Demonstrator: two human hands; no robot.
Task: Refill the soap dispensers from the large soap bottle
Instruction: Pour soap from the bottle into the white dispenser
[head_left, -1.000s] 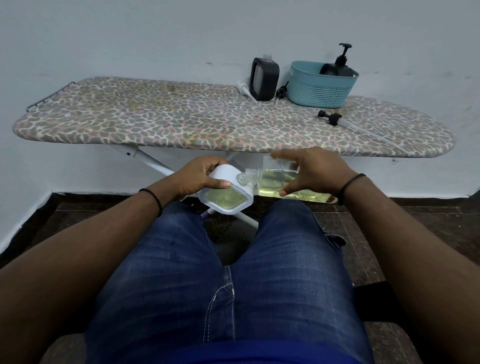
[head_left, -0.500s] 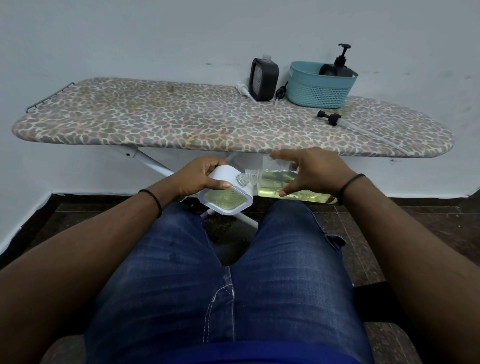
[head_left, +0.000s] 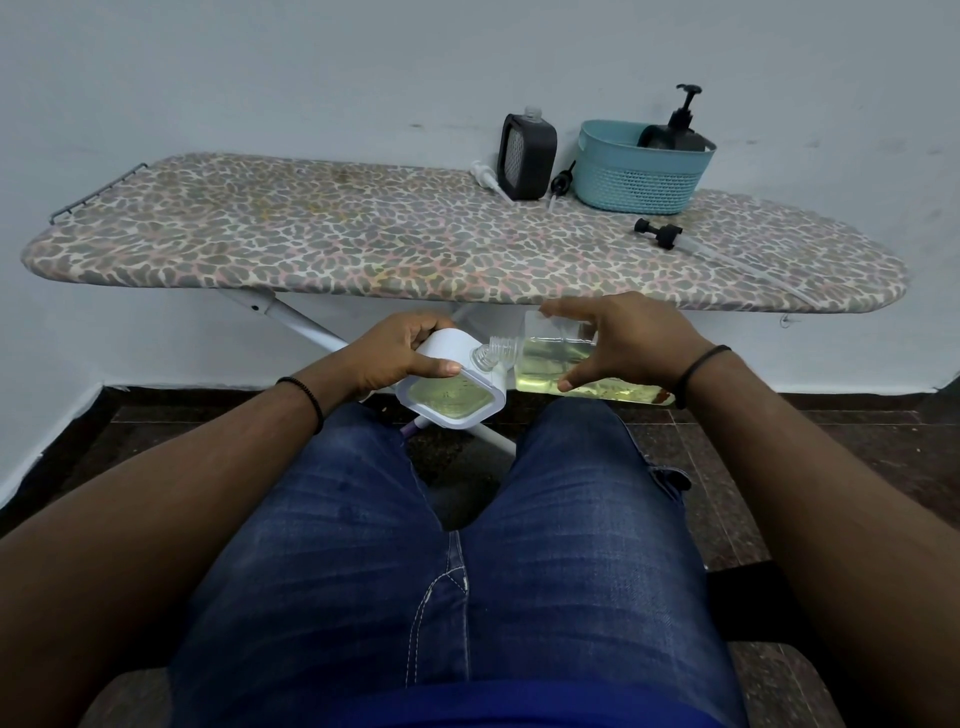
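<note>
Leopard-print fabric on the ironing board (head_left: 363, 244) is running across the upper half of the frame; I'm sitting below it, blue jeans (head_left: 457, 561) filling the bottom centre. On the board, upper right: teal basket (head_left: 639, 182) holding a black pump dispenser (head_left: 675, 130), a dark dispenser (head_left: 525, 156) standing just left of it with its neck open, loose pump heads lying near.

Key relation, mid-frame, above my knees: the large soap bottle (head_left: 561, 364) is lying on its side, long axis running left-right, neck pointing left into the top of the white dispenser (head_left: 457, 384). Neck and dispenser opening are touching or very nearly so; I can't tell which. The bottle is sitting right of centre, the dispenser left of centre, so each hand is handling its own side.

My right hand (head_left: 623, 343) is wrapping the bottle from above, fingers spread wide, thumb low on the near face. My left hand (head_left: 400, 353) is gripping the dispenser's upper shoulder, thumb pressed across its top, tilting the body toward the neck.

Yellowish soap is showing inside both. My guess: the pour is underway, and any more tilt needs the neck kept seated or it spills onto my lap.
</note>
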